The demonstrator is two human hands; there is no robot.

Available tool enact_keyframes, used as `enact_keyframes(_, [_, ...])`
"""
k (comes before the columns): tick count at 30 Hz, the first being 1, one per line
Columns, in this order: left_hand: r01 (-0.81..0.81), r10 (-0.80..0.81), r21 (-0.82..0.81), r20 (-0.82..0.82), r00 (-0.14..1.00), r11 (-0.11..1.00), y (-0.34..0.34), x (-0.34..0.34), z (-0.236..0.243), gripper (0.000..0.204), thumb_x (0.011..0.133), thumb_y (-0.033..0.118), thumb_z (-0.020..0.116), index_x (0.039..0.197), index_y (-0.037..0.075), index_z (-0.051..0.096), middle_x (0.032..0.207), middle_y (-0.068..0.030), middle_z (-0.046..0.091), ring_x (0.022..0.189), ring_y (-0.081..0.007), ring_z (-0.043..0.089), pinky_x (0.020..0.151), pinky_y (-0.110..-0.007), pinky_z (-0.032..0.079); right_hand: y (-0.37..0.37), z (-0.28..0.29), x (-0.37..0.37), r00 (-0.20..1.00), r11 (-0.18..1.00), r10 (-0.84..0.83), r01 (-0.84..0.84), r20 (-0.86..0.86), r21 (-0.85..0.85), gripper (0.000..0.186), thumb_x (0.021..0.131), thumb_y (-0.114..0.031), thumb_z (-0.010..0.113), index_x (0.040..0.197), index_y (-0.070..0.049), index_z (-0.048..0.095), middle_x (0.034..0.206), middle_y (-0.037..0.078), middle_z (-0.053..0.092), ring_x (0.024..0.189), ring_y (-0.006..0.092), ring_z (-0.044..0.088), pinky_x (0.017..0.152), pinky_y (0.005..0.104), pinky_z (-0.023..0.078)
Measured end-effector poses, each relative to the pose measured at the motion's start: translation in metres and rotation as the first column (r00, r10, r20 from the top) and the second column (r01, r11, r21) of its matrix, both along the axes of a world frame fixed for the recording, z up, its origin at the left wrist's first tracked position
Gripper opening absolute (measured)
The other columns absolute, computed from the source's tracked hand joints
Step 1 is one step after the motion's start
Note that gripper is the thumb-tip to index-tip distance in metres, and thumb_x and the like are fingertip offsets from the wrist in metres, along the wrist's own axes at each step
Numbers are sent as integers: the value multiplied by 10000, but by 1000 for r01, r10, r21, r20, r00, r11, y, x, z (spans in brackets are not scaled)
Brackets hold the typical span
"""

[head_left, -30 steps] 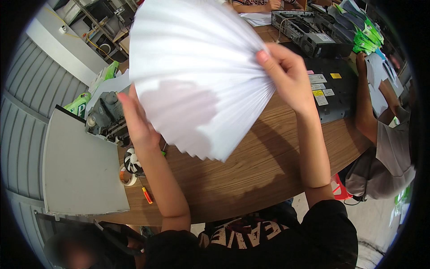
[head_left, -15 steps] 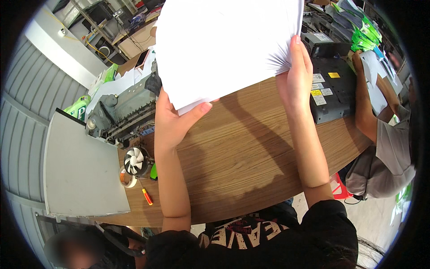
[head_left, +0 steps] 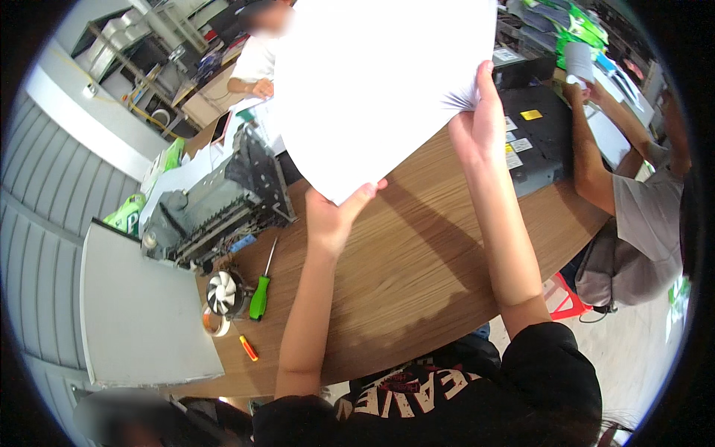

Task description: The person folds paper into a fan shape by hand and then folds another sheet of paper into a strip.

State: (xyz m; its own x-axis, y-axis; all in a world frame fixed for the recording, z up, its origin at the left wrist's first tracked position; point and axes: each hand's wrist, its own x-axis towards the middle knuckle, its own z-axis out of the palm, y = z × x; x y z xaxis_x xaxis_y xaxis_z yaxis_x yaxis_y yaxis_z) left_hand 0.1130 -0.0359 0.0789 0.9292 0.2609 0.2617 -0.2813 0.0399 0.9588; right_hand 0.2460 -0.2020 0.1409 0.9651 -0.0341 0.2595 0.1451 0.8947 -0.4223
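Observation:
I hold a thick bundle of white paper [head_left: 380, 82] up above the wooden table. My left hand [head_left: 335, 216] is closed on its lower corner, thumb across the edge. At the bundle's right edge, my right hand [head_left: 480, 123] grips it, where sheet edges bunch in small creases. Below and left of it, a grey machine part [head_left: 208, 208] rests on the table near a green screwdriver [head_left: 259, 298], a black-and-white cooling fan [head_left: 222, 292], a tape roll [head_left: 215, 322] and a small orange screwdriver [head_left: 248, 348].
A pale board [head_left: 145, 305] lies at the table's [head_left: 402, 261] left. A black metal case [head_left: 544, 149] sits at right. A co-worker [head_left: 633, 208] there handles paper beside green packs; another person [head_left: 252, 71] is across the table. A red stool [head_left: 567, 302] stands below the right edge.
The paper was fanned out a second ago and now looks flatter, its lower left corner lower. My left hand has moved rightward. The view has shifted, showing the person across the table.

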Motion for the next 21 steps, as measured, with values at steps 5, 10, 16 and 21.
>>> enact_keyframes(5, [445, -452, 115, 40, 891, 888, -30, 17, -25, 478, 840, 20, 728, 1278, -19, 543, 1229, -133, 639, 1142, -223, 621, 877, -327, 524, -82, -8, 27, 555, 183, -533, 813, 639, -553, 272, 1024, -278, 527, 1005, -29, 633, 819, 131, 670, 740, 137, 570, 712, 282, 476])
enact_keyframes(10, [293, -349, 739, -83, 933, 607, -34, 34, -45, 359, 855, 47, 702, 1205, 72, 624, 1133, -82, 664, 953, -184, 660, 775, -311, 519, -229, 62, 17, 289, -615, -358, 643, 888, -457, 322, 961, -354, 617, 1026, -43, 669, 727, 134, 631, 652, 230, 588, 636, 346, 477])
enact_keyframes(16, [211, -410, 759, 80, 908, 616, -27, 41, -91, 138, 864, 33, 660, 999, 39, 687, 985, -99, 682, 862, -240, 658, 738, -342, 518, -316, 141, -72, 599, -496, 96, 721, 795, -483, 457, 885, -428, 714, 991, 8, 627, 829, 0, 582, 828, 124, 519, 775, 295, 439])
enact_keyframes(21, [207, -472, 736, 170, 865, 645, -51, 37, -108, 80, 854, 35, 638, 923, 29, 679, 903, -126, 669, 836, -319, 632, 724, -397, 508, -382, 253, -131, -85, -979, 166, 105, 982, 175, 165, 858, -186, 700, 932, -41, 674, 914, 148, 696, 840, 259, 689, 787, 444, 521])
